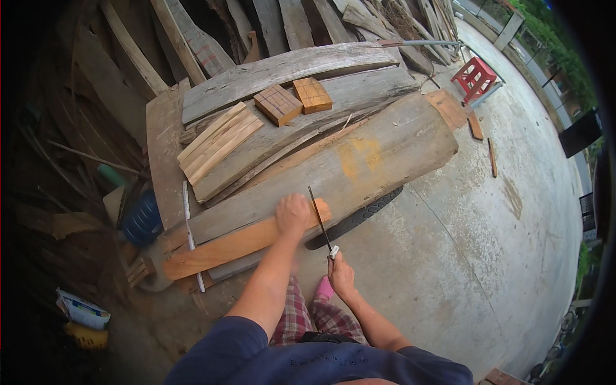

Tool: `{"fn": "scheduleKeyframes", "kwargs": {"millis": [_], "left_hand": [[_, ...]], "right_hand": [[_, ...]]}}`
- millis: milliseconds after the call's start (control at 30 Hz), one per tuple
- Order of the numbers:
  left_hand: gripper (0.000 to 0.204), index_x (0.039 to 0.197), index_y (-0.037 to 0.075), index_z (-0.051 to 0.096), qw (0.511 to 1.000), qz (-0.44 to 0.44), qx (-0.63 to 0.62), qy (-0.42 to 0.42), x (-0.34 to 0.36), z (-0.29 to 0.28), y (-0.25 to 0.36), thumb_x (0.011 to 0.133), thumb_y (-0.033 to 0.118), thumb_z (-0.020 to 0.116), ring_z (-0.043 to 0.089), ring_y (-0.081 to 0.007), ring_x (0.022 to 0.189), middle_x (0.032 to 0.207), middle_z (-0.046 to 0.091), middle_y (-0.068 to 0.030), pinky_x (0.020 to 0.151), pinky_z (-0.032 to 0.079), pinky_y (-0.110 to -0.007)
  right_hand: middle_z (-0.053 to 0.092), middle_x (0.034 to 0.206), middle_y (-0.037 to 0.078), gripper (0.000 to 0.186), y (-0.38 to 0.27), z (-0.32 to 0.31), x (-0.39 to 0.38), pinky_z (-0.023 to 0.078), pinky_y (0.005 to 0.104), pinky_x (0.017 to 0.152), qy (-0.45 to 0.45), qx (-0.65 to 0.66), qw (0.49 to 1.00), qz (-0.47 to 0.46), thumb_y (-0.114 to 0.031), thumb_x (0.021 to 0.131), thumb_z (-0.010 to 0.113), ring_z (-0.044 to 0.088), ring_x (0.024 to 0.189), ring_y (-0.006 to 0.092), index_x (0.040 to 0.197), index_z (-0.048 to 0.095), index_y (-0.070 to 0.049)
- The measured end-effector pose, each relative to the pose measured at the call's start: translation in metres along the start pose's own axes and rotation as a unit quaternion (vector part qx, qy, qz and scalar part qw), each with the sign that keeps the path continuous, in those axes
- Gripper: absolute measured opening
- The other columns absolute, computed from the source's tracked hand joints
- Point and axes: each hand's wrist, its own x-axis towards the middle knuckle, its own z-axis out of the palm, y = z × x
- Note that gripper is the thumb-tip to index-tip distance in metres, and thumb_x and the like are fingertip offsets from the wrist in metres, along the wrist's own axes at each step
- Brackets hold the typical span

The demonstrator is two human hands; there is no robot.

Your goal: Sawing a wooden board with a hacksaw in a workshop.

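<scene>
My left hand (292,212) grips an orange-brown board (218,249) near its right end, with the fingers bent over it. The board lies on a long weathered grey plank (417,144) marked with yellow paint. My right hand (341,274) is closed round the white handle of a narrow dark saw (319,218), whose blade points up and away across the board's right end. Whether the teeth touch the wood I cannot tell. A thin pale bar (189,231) crosses beneath the board's left part.
Two wooden blocks (278,104) and some pale strips (218,144) lie on the planks behind. Boards (282,22) lean at the back. A red stool (473,80) stands at back right, a blue jug (141,218) at left. A tyre (378,208) lies under the plank, near my feet.
</scene>
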Motion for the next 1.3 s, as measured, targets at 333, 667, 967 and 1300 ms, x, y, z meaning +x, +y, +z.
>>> {"fn": "scheduleKeyframes", "kwargs": {"millis": [333, 667, 967, 1300], "left_hand": [[0.025, 0.08, 0.003, 0.057, 0.981, 0.053, -0.14, 0.126, 0.005, -0.021, -0.003, 0.094, 0.024, 0.052, 0.055, -0.0333, 0.084, 0.085, 0.058, -0.0134, 0.076, 0.044, -0.044], [0.066, 0.139, 0.005, 0.039, 0.588, 0.498, -0.501, 0.395, -0.027, -0.432, 0.148, 0.099, 0.057, 0.032, 0.052, -0.0252, 0.11, 0.132, 0.051, -0.0167, 0.1, 0.038, -0.046], [0.065, 0.139, 0.005, 0.038, 0.6, 0.488, -0.491, 0.401, -0.008, -0.423, 0.112, 0.099, 0.057, 0.032, 0.051, -0.0251, 0.11, 0.131, 0.051, -0.0161, 0.1, 0.038, -0.046], [0.064, 0.139, 0.006, 0.038, 0.461, 0.545, -0.277, 0.644, 0.019, -0.531, 0.028, 0.1, 0.056, 0.032, 0.051, -0.025, 0.111, 0.131, 0.052, -0.0154, 0.1, 0.038, -0.046]], "right_hand": [[0.065, 0.077, 0.026, 0.024, -0.028, -0.013, 0.036, 0.047, 0.0579, 0.065, 0.015, 0.013, 1.0, 0.005, -0.026, 0.097, 0.05, 0.063, 0.073, 0.0471, 0.104, 0.045, -0.004], [0.064, 0.077, 0.027, 0.025, -0.022, -0.024, 0.03, 0.047, 0.0575, 0.065, 0.043, 0.017, 0.999, 0.018, -0.025, 0.095, 0.053, 0.062, 0.074, 0.0476, 0.103, 0.045, -0.003], [0.064, 0.077, 0.027, 0.023, -0.038, -0.028, 0.044, 0.048, 0.0567, 0.063, 0.031, 0.003, 0.999, 0.013, -0.025, 0.096, 0.051, 0.063, 0.075, 0.0472, 0.101, 0.045, -0.004], [0.063, 0.071, 0.026, 0.021, -0.04, -0.012, 0.014, 0.046, 0.0572, 0.06, 0.035, -0.055, 0.997, -0.033, -0.023, 0.094, 0.052, 0.061, 0.068, 0.048, 0.102, 0.049, -0.005]]}}
